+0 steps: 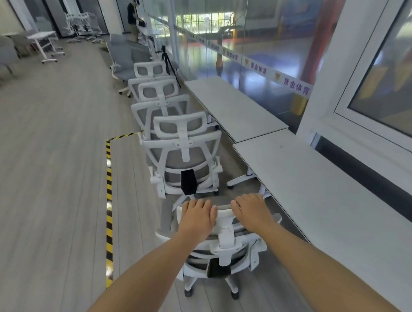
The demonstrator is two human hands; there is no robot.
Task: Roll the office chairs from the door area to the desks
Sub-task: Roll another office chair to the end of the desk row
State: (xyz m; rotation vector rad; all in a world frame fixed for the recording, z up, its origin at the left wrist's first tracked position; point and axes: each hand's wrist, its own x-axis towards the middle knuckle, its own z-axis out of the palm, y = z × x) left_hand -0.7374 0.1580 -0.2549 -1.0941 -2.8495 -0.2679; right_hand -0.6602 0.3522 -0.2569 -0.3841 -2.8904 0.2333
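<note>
Both forearms are reaching forward, the left hand and the right hand lying side by side, fingers curled down over the headrest of the nearest office chair. That white-framed chair is standing on the wood floor at 6 o'clock. At 12 o'clock, a row of matching chairs is lining up just ahead. At 3 o'clock, a white desk is running alongside, with a second desk beyond at 1 o'clock. Yellow-black tape is marking the floor at 9 o'clock.
</note>
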